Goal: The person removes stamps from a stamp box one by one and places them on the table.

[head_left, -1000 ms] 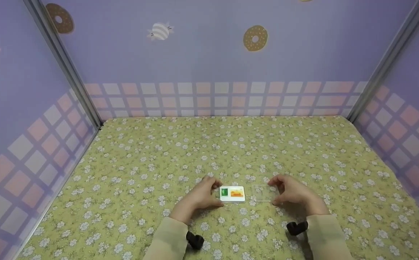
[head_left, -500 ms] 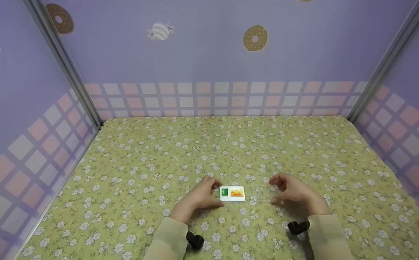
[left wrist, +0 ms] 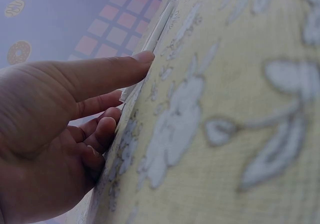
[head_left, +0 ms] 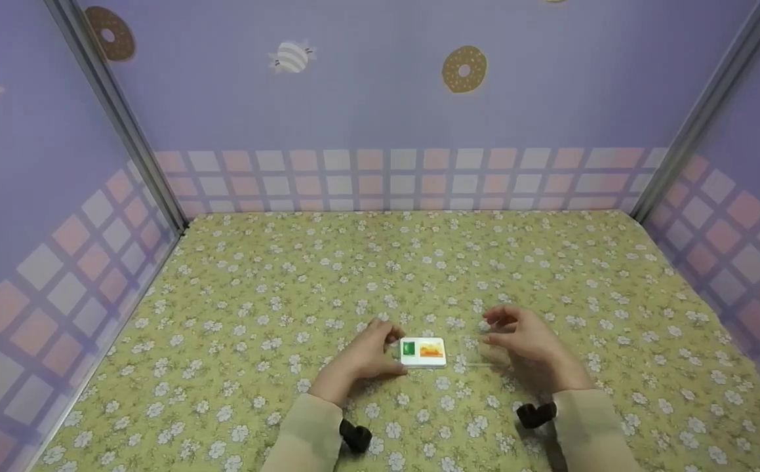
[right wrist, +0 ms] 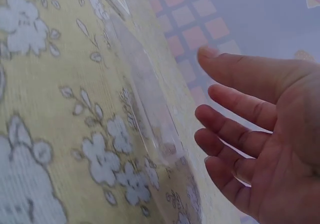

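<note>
Evidently the left hand (head_left: pixel 368 354) is the one doing the holding: from my end of the link I see its thumb along the near edge of a small white case (head_left: pixel 423 353) and its fingers at the far edge, so the left end sits pinched between them. The left wrist view shows me the thumb tip against that thin white rim, with the other fingers bent behind it. The right hand (head_left: pixel 529 335) grasps nothing; in its own wrist camera I find the fingers loosely bent and the thumb raised, apart from the clear plastic piece (right wrist: pixel 145 88) just beside them. That piece lies on the cloth to the right of the case, with a narrow gap between the two; it is so transparent in the head view that I cannot fairly tell whether it is a lid or a tray. The case rests flat, showing me a green patch on its left and an orange-yellow picture on its right. Further out, each pale sleeve (head_left: pixel 304 429) has a black device (head_left: pixel 355 436) at the cuff. Beneath everything spreads a yellow-green flowered tablecloth (head_left: pixel 288 275), and beyond it I get a lilac back wall (head_left: pixel 380 111) with checks and doughnut prints, between grey metal posts (head_left: pixel 112 108).
</note>
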Available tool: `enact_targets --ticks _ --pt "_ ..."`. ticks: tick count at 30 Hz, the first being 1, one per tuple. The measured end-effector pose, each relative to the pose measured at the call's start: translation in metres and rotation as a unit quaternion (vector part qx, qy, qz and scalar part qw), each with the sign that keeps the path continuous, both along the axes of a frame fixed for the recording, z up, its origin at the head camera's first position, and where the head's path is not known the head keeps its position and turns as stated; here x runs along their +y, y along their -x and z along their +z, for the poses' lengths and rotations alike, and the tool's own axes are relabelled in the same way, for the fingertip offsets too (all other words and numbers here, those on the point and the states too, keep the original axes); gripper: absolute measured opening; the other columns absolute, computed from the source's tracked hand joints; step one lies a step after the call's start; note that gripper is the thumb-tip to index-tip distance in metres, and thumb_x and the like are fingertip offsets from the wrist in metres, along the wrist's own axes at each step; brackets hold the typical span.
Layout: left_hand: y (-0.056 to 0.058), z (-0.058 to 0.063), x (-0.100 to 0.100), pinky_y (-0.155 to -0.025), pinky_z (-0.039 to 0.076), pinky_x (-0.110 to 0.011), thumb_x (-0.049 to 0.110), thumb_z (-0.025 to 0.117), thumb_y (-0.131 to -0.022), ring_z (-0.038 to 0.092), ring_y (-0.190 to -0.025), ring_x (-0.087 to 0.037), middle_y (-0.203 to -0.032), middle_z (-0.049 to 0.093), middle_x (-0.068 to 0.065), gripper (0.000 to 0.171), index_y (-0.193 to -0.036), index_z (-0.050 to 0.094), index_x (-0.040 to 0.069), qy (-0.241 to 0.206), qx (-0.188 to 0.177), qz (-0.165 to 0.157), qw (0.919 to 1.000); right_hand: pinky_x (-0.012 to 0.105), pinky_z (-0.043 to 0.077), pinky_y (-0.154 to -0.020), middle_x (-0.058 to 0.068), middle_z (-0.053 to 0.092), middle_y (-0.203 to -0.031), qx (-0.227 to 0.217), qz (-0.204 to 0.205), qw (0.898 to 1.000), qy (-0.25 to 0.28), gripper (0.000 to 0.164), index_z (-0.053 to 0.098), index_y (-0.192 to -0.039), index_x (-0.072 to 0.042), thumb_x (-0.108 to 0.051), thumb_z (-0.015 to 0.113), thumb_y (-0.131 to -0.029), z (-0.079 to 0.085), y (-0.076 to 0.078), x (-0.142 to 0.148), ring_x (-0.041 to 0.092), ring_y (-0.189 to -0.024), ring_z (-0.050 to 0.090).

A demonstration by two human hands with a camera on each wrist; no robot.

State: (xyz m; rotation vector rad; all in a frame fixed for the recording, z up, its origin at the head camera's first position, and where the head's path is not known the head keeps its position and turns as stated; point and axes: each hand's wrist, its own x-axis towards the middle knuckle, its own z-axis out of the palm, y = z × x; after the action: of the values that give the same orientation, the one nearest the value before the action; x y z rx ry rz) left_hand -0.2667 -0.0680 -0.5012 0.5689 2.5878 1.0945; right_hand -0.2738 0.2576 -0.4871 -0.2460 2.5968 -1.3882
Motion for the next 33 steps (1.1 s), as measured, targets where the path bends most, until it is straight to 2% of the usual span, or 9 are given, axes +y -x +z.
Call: enact_targets --ticks 4,12,19,24,29,33 --pt "-0.001 0.0 0.001 -0.095 0.047 -0.047 0.022 0.088 -0.082 0.05 -0.101 -0.021 -0.12 0.052 -0.01 0.06 -0.132 0.059 0.008 -0.003 -0.009 0.002 1.0 0.036 0.057 -0.086 0.019 0.065 -0.125 0.008 0.008 1.0 -0.002 0.041 0.065 -0.128 -0.001 -0.018 0.076 -0.093 -0.001 0.0 -0.009 0.032 -0.111 0.066" --pt "-0.001 -0.001 0.0 -0.093 0.047 -0.047 0.023 0.089 -0.081 0.049 -0.1 -0.021 -0.118 0.052 -0.01 0.059 -0.13 0.059 0.008 -0.002 -0.007 0.002 1.0 0.049 0.053 -0.095 0.015 0.069 -0.121 0.032 0.036 0.999 -0.013 0.033 0.068 -0.125 -0.003 -0.017 0.074 -0.095 -0.001 0.007 -0.031 0.03 -0.113 0.063" --pt "0.0 -0.001 -0.002 -0.094 0.048 -0.046 0.023 0.089 -0.08 0.05 -0.099 -0.021 -0.118 0.053 -0.01 0.059 -0.129 0.06 0.008 -0.005 0.003 0.005 1.0 0.05 0.054 -0.096 0.016 0.071 -0.119 0.04 0.069 0.997 -0.009 0.035 0.069 -0.125 -0.001 -0.017 0.075 -0.094 0.001 0.016 -0.054 0.03 -0.11 0.066" --pt "0.0 0.0 -0.001 -0.089 0.047 -0.044 0.024 0.089 -0.08 0.05 -0.096 -0.02 -0.116 0.053 -0.008 0.057 -0.127 0.061 0.009 -0.004 0.004 0.008 0.9999 0.047 0.056 -0.093 0.016 0.072 -0.118 0.024 0.096 0.995 -0.009 0.036 0.07 -0.125 -0.002 -0.013 0.077 -0.092 0.0 0.019 -0.067 0.029 -0.108 0.068" --pt "0.0 0.001 0.0 -0.09 0.047 -0.044 0.026 0.089 -0.08 0.05 -0.097 -0.02 -0.117 0.053 -0.008 0.056 -0.127 0.061 0.011 0.002 0.003 0.009 1.0 0.044 0.056 -0.091 0.01 0.073 -0.113 0.017 0.102 0.994 -0.029 0.036 0.072 -0.121 -0.005 -0.011 0.081 -0.087 -0.001 0.02 -0.075 0.025 -0.104 0.068" --pt "0.001 0.0 0.0 -0.09 0.047 -0.045 0.025 0.089 -0.081 0.049 -0.097 -0.02 -0.118 0.053 -0.009 0.057 -0.128 0.06 0.01 0.002 0.002 0.006 1.0 0.045 0.056 -0.093 0.011 0.074 -0.115 0.015 0.105 0.993 -0.043 0.039 0.072 -0.121 -0.004 -0.008 0.083 -0.084 -0.002 0.02 -0.08 0.025 -0.104 0.069"
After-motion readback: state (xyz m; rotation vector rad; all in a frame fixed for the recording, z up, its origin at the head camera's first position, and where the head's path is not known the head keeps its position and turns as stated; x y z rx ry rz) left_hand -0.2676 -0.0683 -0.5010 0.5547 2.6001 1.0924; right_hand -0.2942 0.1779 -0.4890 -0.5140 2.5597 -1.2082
